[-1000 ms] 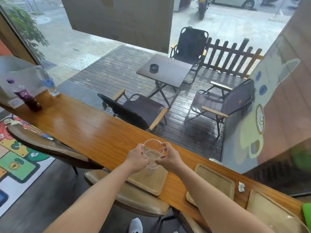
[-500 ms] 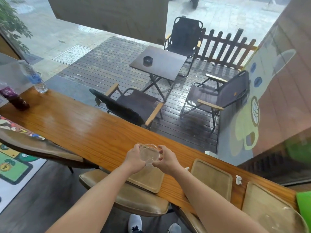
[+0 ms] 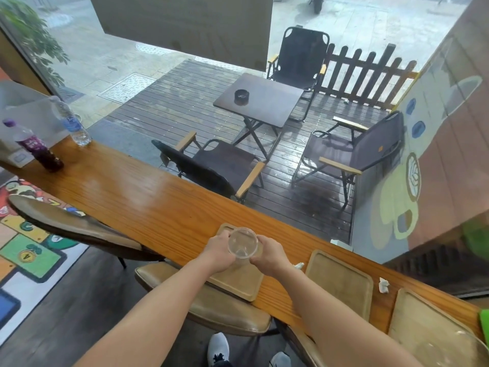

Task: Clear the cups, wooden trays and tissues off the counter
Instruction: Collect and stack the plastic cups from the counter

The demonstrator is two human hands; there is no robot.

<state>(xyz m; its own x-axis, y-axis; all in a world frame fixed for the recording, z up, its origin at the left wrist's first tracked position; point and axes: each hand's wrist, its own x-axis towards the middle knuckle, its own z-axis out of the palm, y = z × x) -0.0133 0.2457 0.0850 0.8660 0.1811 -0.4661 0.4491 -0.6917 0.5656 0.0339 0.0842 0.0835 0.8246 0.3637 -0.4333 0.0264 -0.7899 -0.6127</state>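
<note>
A clear plastic cup (image 3: 242, 245) is held upright over a wooden tray (image 3: 239, 280) on the wooden counter (image 3: 127, 192). My left hand (image 3: 218, 251) grips its left side and my right hand (image 3: 268, 254) its right side. A second wooden tray (image 3: 341, 280) lies to the right, and a third (image 3: 423, 321) further right carries another clear cup (image 3: 460, 345) at the frame's corner. One crumpled tissue (image 3: 299, 265) lies beside my right hand, another (image 3: 383, 285) sits between the two right trays.
A purple drink bottle (image 3: 39, 148) and a clear water bottle (image 3: 72, 123) stand at the counter's far left. Padded stools (image 3: 227, 308) sit under the near edge. A window runs along the counter's far side. A green object (image 3: 485, 324) shows at right.
Both hands have stayed on the cup above the tray, with the cup now lower and closer to the tray. The camera view shifted slightly.
</note>
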